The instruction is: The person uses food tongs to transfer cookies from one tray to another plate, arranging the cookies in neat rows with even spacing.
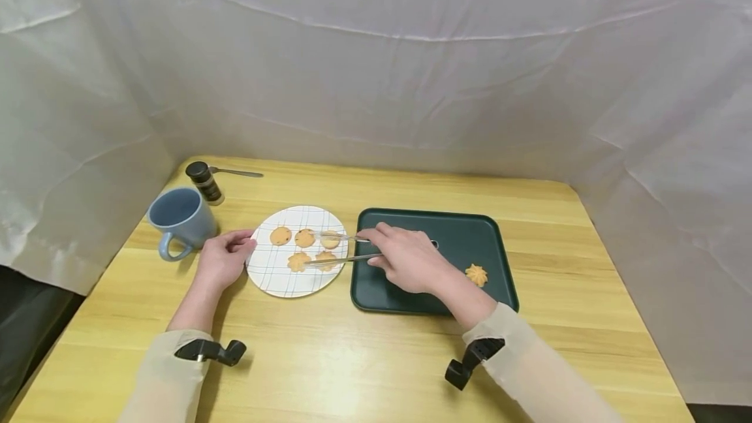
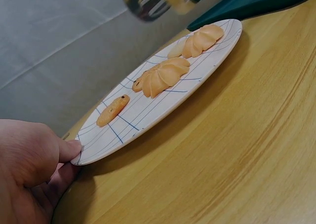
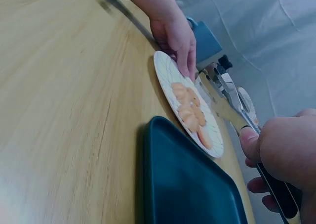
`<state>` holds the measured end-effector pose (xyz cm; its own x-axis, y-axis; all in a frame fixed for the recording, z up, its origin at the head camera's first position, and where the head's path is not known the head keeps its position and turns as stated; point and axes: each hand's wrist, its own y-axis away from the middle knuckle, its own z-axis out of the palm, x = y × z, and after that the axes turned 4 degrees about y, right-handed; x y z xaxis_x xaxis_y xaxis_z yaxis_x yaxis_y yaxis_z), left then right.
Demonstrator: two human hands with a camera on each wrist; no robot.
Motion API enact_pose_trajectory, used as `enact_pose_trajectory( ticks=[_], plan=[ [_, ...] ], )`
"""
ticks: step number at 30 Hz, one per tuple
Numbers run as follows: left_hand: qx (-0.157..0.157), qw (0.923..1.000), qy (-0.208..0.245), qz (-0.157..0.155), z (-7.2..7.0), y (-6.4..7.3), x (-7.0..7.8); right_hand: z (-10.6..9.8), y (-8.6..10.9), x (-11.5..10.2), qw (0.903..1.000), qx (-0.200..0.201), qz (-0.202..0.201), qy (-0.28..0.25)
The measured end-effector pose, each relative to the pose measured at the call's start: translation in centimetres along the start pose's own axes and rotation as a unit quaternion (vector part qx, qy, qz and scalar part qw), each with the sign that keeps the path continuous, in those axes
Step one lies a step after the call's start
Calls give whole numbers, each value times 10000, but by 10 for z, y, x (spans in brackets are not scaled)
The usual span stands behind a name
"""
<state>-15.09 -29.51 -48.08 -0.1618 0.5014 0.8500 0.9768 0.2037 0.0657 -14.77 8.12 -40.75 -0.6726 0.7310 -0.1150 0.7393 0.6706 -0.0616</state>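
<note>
A round white plate (image 1: 271, 278) with blue grid lines carries several cookies (image 1: 281, 235), some flower-shaped and some round with dark bits. Its left rim is pinched by my left hand (image 1: 223, 258), thumb on top, in the left wrist view (image 2: 34, 155) too. My right hand (image 1: 411, 260) grips a pair of metal tongs (image 1: 355, 258) whose two arms stand apart over the plate. No cookie shows clearly between the tong tips. To the plate's right lies a dark green tray (image 1: 382, 296), with one flower-shaped cookie (image 1: 476, 275) towards its right side.
Left of the plate stands a blue mug (image 1: 188, 217), its handle facing the front. Behind it are a black-capped spice jar (image 1: 205, 183) and a fork (image 1: 237, 173). Pale curtains (image 1: 376, 83) hang behind and beside the wooden table (image 1: 329, 358).
</note>
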Motion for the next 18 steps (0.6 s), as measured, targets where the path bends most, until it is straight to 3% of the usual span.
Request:
enact_pose_trajectory(
  ticks=[18],
  plan=[
    [-39, 9999, -85, -99, 0, 0, 0, -21, 69, 36, 9977, 386, 542, -157]
  ],
)
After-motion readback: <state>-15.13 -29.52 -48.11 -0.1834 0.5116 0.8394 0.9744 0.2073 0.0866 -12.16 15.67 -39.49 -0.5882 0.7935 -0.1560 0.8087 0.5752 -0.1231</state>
